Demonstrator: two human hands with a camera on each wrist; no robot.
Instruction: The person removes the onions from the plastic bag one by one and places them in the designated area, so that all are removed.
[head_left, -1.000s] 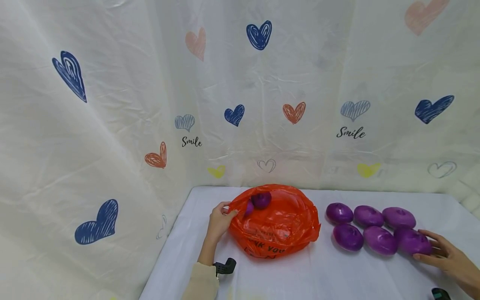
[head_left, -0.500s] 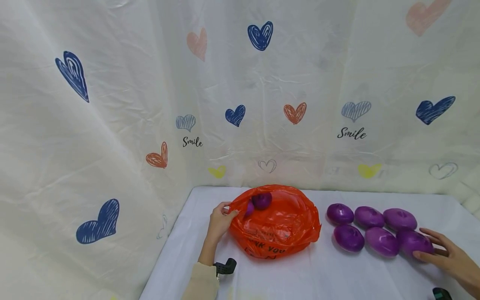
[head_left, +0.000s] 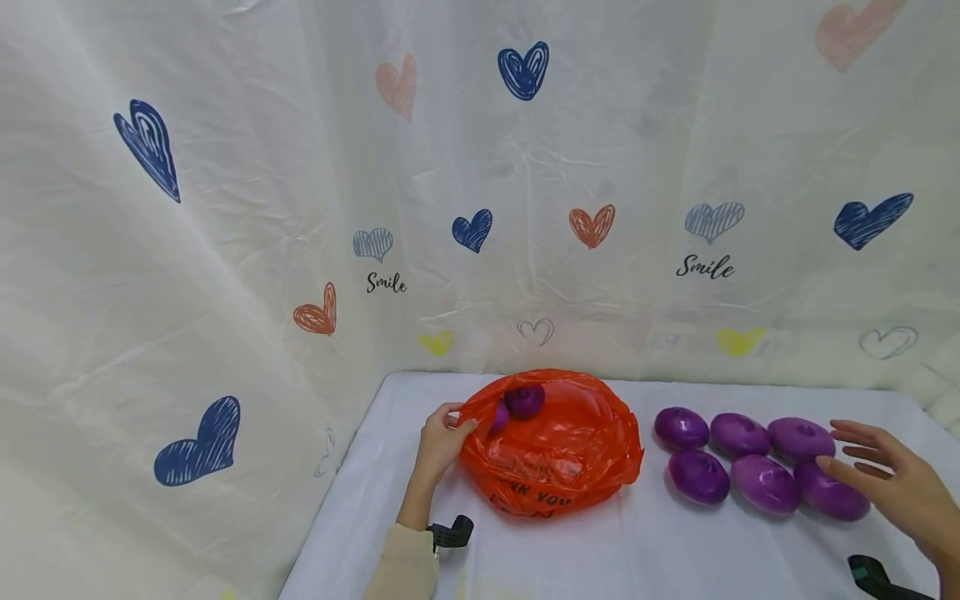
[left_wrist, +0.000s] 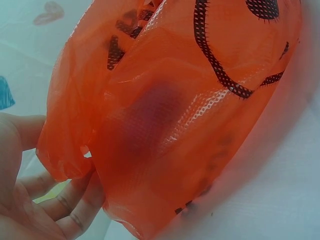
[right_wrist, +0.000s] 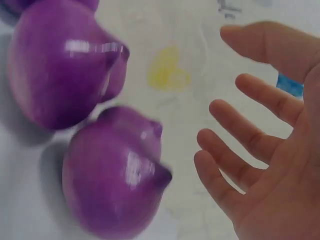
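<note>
An orange plastic bag [head_left: 551,446] lies on the white table [head_left: 615,550] with a purple onion [head_left: 522,401] showing in its mouth. My left hand [head_left: 442,433] pinches the bag's left rim; up close the orange film [left_wrist: 165,115] runs between my thumb and fingers [left_wrist: 70,210], a dark shape showing through it. Several purple onions [head_left: 738,462] lie in two rows to the right. My right hand [head_left: 892,483] hovers open, fingers spread, just over the nearest onion [head_left: 828,493], apart from it. In the right wrist view the onions [right_wrist: 112,180] sit left of the straight fingers [right_wrist: 240,150].
A cream curtain printed with hearts and "Smile" [head_left: 703,267] hangs behind and to the left of the table. A black wrist device [head_left: 450,533] sits at my left cuff, another [head_left: 870,575] near my right wrist. Bare cloth lies in front of the bag.
My right hand has lifted off the near-right onion, where it rested before, and now hangs above it with fingers spread. The left hand and bag have not moved.
</note>
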